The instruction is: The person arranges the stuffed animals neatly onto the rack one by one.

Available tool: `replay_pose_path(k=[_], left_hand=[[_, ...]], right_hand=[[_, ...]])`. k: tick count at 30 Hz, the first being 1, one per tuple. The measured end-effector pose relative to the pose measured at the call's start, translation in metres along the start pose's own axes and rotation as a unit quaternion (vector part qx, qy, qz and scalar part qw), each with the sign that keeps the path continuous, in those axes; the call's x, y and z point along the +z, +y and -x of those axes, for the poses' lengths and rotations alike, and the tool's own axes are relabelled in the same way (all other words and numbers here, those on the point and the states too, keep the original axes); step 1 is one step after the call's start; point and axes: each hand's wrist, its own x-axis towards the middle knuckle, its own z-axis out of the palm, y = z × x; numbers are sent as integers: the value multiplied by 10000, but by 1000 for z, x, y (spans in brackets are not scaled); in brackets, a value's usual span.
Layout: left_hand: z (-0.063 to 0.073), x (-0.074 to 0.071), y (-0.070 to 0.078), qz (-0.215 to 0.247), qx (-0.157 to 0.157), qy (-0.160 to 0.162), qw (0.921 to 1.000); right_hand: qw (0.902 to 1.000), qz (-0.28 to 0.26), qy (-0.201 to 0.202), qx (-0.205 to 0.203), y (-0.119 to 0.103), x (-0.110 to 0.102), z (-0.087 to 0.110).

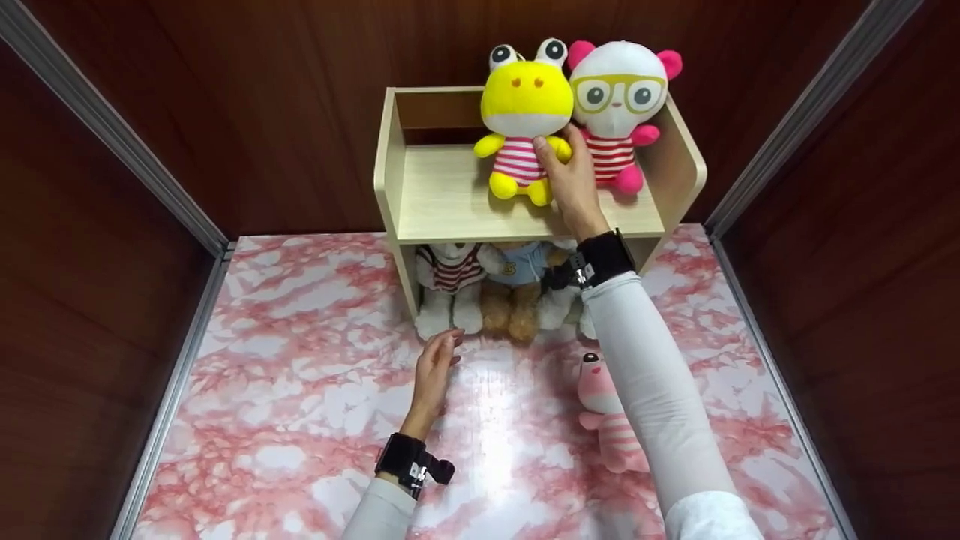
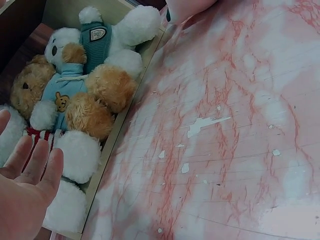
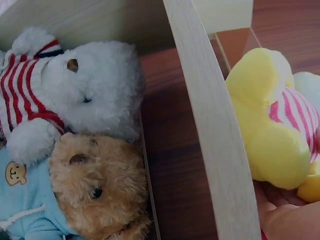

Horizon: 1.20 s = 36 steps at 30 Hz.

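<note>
A yellow frog plush toy [image 1: 526, 101] in a pink-striped shirt is upright at the top shelf [image 1: 442, 195]. My right hand [image 1: 574, 180] grips its body from the side, thumb in front; in the right wrist view the frog's yellow legs [image 3: 280, 150] show beyond the shelf edge. Beside it on the right sits a white and pink panda plush toy [image 1: 619, 97] with yellow glasses, partly behind my hand. My left hand [image 1: 435, 371] is held above the floor before the lower shelf, holding nothing, its fingers [image 2: 37, 160] extended near the white bear's legs.
The lower shelf holds a white bear in red stripes [image 3: 95, 85], a brown bear in a blue top [image 2: 65, 100] and a white bear in green [image 2: 97, 45]. A pink plush toy [image 1: 604, 420] lies on the marbled floor [image 1: 300, 420], partly under my right arm. Dark panels stand on both sides.
</note>
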Motion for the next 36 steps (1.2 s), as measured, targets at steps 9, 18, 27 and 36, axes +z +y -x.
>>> replay_pose_path(k=[9, 18, 27, 36], left_hand=[[-1, -1, -1, 158, -55, -45, 9999], [-2, 0, -2, 254, -156, -163, 9994], [-3, 3, 1, 226, -272, -63, 9994], [-1, 1, 6, 98, -513, -84, 9986]], right_hand=[[9987, -426, -125, -259, 3, -17, 28], [9907, -1206, -286, -560, 9, -39, 74], [9887, -906, 126, -1186, 26, -57, 118], [9936, -272, 264, -1064, 57, -80, 148]])
